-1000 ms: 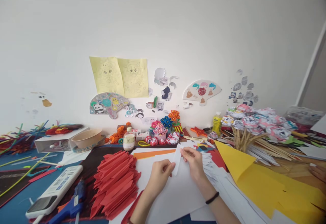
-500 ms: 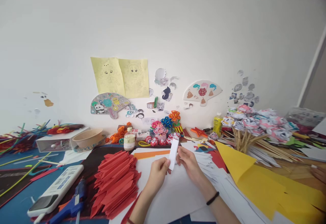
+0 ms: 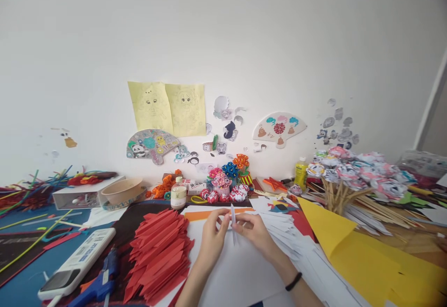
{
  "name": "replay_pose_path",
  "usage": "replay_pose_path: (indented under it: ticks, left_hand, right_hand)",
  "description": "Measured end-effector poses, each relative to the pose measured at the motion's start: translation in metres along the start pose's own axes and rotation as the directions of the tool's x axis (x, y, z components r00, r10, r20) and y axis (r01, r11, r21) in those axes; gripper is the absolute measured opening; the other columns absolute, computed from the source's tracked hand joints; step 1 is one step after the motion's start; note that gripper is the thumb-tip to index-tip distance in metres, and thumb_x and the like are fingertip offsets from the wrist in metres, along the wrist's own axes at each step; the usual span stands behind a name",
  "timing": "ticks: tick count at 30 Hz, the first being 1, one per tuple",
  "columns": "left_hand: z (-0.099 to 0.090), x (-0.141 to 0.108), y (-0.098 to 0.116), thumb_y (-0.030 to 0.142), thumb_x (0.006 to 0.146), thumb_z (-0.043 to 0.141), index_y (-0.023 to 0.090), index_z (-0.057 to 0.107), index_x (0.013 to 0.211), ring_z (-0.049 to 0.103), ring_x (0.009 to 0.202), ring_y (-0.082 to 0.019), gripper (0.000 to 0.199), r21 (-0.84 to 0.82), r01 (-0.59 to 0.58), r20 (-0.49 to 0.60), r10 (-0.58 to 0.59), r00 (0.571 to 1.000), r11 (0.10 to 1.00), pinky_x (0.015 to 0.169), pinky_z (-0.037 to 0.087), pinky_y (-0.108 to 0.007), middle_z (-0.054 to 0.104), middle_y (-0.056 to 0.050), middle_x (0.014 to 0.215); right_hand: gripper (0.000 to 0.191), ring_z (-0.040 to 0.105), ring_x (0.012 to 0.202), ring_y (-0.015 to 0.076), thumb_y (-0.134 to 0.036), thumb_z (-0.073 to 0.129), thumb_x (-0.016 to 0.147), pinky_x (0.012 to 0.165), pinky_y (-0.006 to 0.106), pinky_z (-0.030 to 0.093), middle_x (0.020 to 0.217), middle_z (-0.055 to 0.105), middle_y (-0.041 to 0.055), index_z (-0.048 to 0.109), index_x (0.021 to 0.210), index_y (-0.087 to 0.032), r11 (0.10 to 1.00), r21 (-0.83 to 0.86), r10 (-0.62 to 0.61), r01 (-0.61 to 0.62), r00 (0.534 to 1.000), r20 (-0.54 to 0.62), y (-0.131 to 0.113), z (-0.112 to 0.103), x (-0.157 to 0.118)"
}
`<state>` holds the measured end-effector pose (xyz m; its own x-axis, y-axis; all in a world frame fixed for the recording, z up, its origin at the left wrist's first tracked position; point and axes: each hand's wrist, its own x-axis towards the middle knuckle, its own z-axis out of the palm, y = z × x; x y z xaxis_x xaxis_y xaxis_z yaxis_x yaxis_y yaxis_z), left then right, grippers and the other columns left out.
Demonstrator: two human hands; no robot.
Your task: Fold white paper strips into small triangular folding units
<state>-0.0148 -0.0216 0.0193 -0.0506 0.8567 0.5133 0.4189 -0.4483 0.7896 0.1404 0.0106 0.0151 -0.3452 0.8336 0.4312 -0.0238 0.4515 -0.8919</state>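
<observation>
A narrow folded strip of white paper [image 3: 233, 225] stands nearly edge-on between my two hands, above white sheets [image 3: 240, 274] on the table. My left hand [image 3: 214, 232] grips it from the left, fingers curled and thumb pressed to it. From the other side my right hand [image 3: 254, 230] pinches the strip between thumb and fingers; a black band circles that wrist. Left of my forearms lies a heap of folded red paper pieces [image 3: 159, 255]. Loose white paper strips [image 3: 279, 232] are spread to the right of my right hand.
A blue glue gun [image 3: 104, 279] and a white power strip [image 3: 80, 262] lie at the left. Yellow paper [image 3: 370, 260] covers the right side. Behind stand a small bottle [image 3: 178, 194], a bowl [image 3: 122, 193], paper flowers [image 3: 229, 171] and a bunch of paper roses on sticks [image 3: 349, 172].
The white strip has turned from showing its broad face to nearly edge-on. My right hand has come lower and my left hand's fingers have risen along the strip. The view has shifted slightly.
</observation>
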Motion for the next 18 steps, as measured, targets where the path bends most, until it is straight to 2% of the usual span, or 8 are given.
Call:
replay_pose_path:
  ticks: [2, 6, 11, 13, 15, 18]
  left_hand:
    - [-0.002, 0.001, 0.001, 0.045, 0.087, 0.047, 0.019, 0.061, 0.102, 0.058, 0.08, -0.019, 0.033, -0.017, -0.009, -0.013, 0.008, 1.0, 1.0, 0.066, 0.043, -0.027, 0.066, -0.007, 0.101]
    - [-0.004, 0.002, -0.001, 0.045, 0.088, 0.045, 0.018, 0.063, 0.091, 0.058, 0.075, -0.018, 0.033, 0.008, 0.009, -0.07, -0.009, 0.997, 1.0, 0.064, 0.043, -0.027, 0.067, -0.005, 0.089]
    - [-0.006, 0.002, -0.003, 0.039, 0.088, 0.044, 0.017, 0.063, 0.086, 0.056, 0.068, -0.017, 0.028, 0.105, 0.022, -0.124, -0.009, 0.992, 0.994, 0.061, 0.039, -0.026, 0.065, -0.003, 0.077]
    - [-0.006, 0.001, -0.003, 0.035, 0.088, 0.045, 0.017, 0.062, 0.085, 0.055, 0.067, -0.017, 0.025, 0.135, -0.001, -0.116, 0.016, 0.993, 0.991, 0.061, 0.039, -0.026, 0.064, -0.003, 0.076]
    - [-0.005, 0.0, -0.002, 0.031, 0.088, 0.046, 0.018, 0.062, 0.085, 0.056, 0.07, -0.017, 0.021, 0.151, -0.035, -0.1, 0.05, 0.994, 0.988, 0.063, 0.04, -0.026, 0.065, -0.003, 0.077]
    - [-0.003, -0.002, -0.002, 0.027, 0.086, 0.049, 0.019, 0.062, 0.091, 0.057, 0.074, -0.018, 0.016, 0.206, -0.048, -0.142, 0.079, 0.987, 0.977, 0.067, 0.041, -0.028, 0.065, -0.004, 0.082]
  right_hand:
    - [0.035, 0.054, 0.065, 0.0169, -0.045, 0.067, 0.075, 0.058, 0.026, 0.042, 0.081, 0.069, 0.0067, 0.073, 0.095, -0.017, 0.999, -0.047, -0.009, 0.011, 0.999, 0.032, -0.001, 0.003, 0.0]
    - [0.033, 0.056, 0.07, 0.0185, -0.047, 0.065, 0.075, 0.062, 0.026, 0.043, 0.083, 0.068, 0.0059, 0.072, 0.086, -0.017, 1.0, -0.025, 0.015, -0.014, 0.999, 0.028, -0.005, 0.005, -0.002]
    - [0.04, 0.047, 0.053, 0.0128, -0.048, 0.06, 0.078, 0.052, 0.022, 0.037, 0.053, 0.05, -0.0022, 0.059, 0.054, -0.016, 0.998, -0.012, 0.064, -0.064, 0.998, 0.021, -0.003, 0.006, -0.003]
    - [0.037, 0.049, 0.054, 0.0135, -0.047, 0.063, 0.075, 0.05, 0.022, 0.036, 0.054, 0.051, -0.0022, 0.059, 0.057, -0.016, 0.995, 0.024, 0.094, -0.094, 0.996, 0.001, -0.001, 0.008, -0.002]
    - [0.031, 0.054, 0.059, 0.0162, -0.046, 0.066, 0.072, 0.048, 0.022, 0.038, 0.062, 0.058, 0.0003, 0.064, 0.069, -0.016, 0.99, 0.08, 0.119, -0.117, 0.993, -0.015, 0.001, 0.01, -0.002]
    - [0.032, 0.058, 0.062, 0.0174, -0.045, 0.067, 0.071, 0.047, 0.022, 0.039, 0.069, 0.064, 0.0026, 0.067, 0.082, -0.015, 0.984, 0.118, 0.134, -0.132, 0.991, -0.016, 0.003, 0.014, -0.003]
